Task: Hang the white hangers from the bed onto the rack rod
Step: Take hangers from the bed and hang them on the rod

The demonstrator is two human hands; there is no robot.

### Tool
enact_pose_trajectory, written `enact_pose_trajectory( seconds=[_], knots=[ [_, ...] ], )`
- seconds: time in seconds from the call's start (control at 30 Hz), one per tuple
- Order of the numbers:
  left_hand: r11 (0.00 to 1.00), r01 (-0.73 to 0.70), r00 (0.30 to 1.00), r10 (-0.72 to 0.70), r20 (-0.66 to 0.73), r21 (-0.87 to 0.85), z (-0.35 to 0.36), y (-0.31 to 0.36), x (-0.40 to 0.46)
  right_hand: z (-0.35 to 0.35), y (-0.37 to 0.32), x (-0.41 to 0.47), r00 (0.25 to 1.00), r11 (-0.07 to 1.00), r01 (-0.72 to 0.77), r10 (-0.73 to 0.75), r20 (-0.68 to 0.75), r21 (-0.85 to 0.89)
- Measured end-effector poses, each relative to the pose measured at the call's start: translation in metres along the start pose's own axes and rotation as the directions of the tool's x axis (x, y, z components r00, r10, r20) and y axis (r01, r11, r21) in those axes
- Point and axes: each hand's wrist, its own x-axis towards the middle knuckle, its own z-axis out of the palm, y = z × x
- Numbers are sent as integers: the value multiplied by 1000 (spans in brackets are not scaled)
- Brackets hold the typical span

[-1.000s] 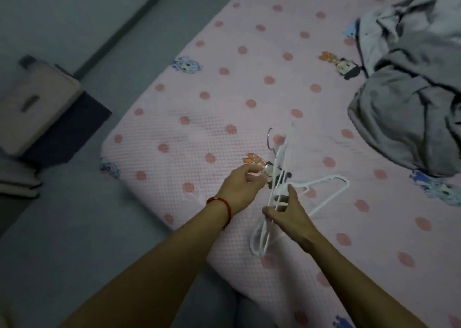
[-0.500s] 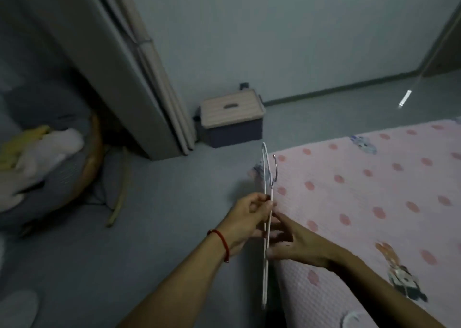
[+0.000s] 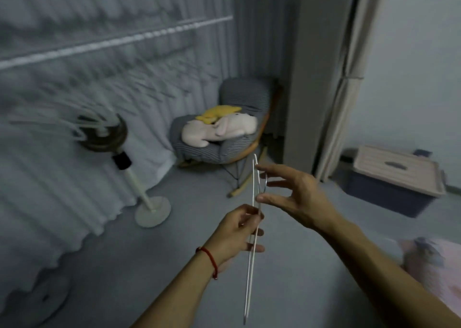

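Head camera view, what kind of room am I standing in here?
Most likely a bedroom: a clothes rod with white hangers, a chair holding soft toys, and a pink bed corner.

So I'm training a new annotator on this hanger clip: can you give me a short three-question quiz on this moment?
1. True or false: the white hangers are already on the rack rod.
2. Which hand grips the hangers? A) left hand B) right hand C) neither
3. What lies on the striped rocking chair?

Key
1. False: they are held edge-on in front of the person, apart from the rod.
2. A: its fingers are curled round the hangers near their middle; the right hand's fingers are spread by the metal hook near the top.
3. A white plush toy and a yellow plush toy.
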Motion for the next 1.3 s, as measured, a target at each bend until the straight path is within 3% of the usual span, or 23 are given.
enact_pose_trajectory(
  seconds=[0.17, 0.3, 0.37, 0.43, 0.53, 0.63, 0.8, 0.93, 1.03, 1.13, 1.2, 1.3],
  knots=[
    [995, -19, 985, 3, -172, -94, -110, -19, -54, 104, -58, 51, 988, 991, 61, -77, 138, 116],
    [982, -15, 934, -53, -352, -186, -191, -33, -84, 182, -81, 72, 964, 984, -98, 56, 259, 149],
    [971, -21, 881, -94, -464, -237, -229, -35, -93, 222, -90, 78, 899, 972, -208, 147, 412, 109],
    [961, -37, 815, -129, -565, -273, -262, -30, -101, 258, -106, 81, 779, 936, -336, 213, 590, 105],
    [959, -65, 720, -146, -679, -275, -297, -14, -112, 300, -133, 91, 667, 918, -369, 151, 730, 147],
    [961, -101, 620, -140, -772, -256, -330, 7, -117, 330, -153, 115, 639, 910, -341, 42, 768, 235],
    [956, -202, 509, -85, -857, -214, -383, 48, -112, 363, -174, 170, 598, 860, -415, 12, 802, 296],
    [960, -223, 483, -40, -875, -167, -420, 84, -107, 369, -201, 206, 663, 853, -375, -27, 748, 363],
    [985, -168, 511, 52, -858, -40, -458, 114, -107, 368, -221, 242, 733, 858, -318, -49, 679, 405],
    [955, -24, 420, 278, -864, 296, -499, 144, -111, 369, -241, 285, 776, 839, -339, -6, 631, 425],
    [860, 89, 355, 444, -823, 503, -525, 163, -114, 369, -253, 314, 787, 826, -368, 32, 616, 427],
    [648, 211, 339, 654, -677, 732, -560, 191, -117, 367, -270, 350, 796, 826, -364, 37, 604, 430]
  ],
)
